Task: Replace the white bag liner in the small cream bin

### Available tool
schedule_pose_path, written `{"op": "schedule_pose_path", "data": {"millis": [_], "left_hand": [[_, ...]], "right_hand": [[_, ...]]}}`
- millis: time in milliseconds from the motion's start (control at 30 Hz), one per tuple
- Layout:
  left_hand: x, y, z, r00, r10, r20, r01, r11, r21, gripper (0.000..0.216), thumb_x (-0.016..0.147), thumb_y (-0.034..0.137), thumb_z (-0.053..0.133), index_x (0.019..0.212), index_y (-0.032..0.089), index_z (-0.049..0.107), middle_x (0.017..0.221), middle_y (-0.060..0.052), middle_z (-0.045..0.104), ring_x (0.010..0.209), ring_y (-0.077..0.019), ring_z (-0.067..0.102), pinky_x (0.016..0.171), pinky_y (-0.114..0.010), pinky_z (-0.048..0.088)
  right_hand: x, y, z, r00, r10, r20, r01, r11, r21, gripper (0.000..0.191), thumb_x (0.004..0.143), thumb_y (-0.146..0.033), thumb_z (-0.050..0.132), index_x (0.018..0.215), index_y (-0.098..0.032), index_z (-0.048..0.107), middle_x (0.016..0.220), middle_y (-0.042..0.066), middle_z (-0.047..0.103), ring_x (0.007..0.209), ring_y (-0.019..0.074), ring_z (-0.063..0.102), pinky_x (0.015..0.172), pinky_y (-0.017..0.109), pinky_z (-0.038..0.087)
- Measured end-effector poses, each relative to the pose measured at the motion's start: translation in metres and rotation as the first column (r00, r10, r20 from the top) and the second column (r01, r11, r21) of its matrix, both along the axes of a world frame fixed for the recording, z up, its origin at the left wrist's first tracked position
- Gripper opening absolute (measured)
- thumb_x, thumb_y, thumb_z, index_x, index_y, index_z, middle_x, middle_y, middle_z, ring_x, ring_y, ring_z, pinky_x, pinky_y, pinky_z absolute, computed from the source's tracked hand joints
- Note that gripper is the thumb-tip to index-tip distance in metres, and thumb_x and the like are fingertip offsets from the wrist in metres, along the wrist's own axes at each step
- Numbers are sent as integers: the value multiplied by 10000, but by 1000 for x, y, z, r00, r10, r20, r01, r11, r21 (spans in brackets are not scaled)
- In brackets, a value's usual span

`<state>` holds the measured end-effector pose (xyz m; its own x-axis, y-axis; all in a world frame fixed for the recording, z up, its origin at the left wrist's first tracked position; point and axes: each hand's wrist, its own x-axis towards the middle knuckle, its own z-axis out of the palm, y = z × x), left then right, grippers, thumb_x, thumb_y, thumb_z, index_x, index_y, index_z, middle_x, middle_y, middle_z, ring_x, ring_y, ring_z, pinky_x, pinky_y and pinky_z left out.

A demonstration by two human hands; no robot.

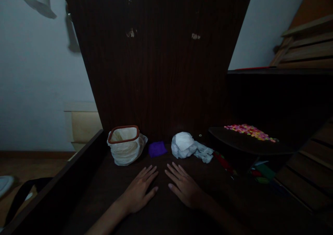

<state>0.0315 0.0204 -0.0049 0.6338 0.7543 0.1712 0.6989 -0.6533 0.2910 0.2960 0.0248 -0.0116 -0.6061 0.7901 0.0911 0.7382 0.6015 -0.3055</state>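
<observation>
Palm down on the dark wooden surface (161, 214), my left hand (140, 190) lies flat with its fingers spread and holds nothing. My right hand (183, 186) rests the same way beside it, also empty, a small gap between the two thumbs. Beyond the left fingertips stands a small bin (123, 146) with a brown rim and a white plastic liner. A folded purple cloth (157, 149) lies just past the gap between my hands. Past the right fingertips sits a bunched whitish plastic bag (182, 145) with something white in it, its loose end trailing right.
A tall dark panel (161, 72) rises behind these things. At the right, a rounded shelf (241, 146) carries many small pink and yellow pieces (251, 131); red and green items (265, 171) lie beneath it. A raised dark edge (65, 169) bounds the left side.
</observation>
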Motion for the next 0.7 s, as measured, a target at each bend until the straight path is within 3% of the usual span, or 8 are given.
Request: {"op": "schedule_pose_path", "data": {"millis": [367,700], "left_hand": [[-13,-16,4,1000,-29,-11,29,998,-54,602,1030,495,451,1569,255,332,1639,-80,314,1518,-313,293,1217,-584,327],[-14,-15,6,998,-54,-41,51,996,-75,633,1031,520,433,1589,267,274,1656,-75,260,1532,-324,244,1223,-595,302]], "right_hand": [[11,-15,-18,998,44,-54,-36,989,140,554,1040,-367,453,1560,-200,360,1627,103,305,1528,315,238,1218,582,294],[9,-16,-9,999,36,-36,-33,995,91,552,1042,-378,443,1551,-175,376,1627,117,286,1524,335,226,1209,608,281]]}}
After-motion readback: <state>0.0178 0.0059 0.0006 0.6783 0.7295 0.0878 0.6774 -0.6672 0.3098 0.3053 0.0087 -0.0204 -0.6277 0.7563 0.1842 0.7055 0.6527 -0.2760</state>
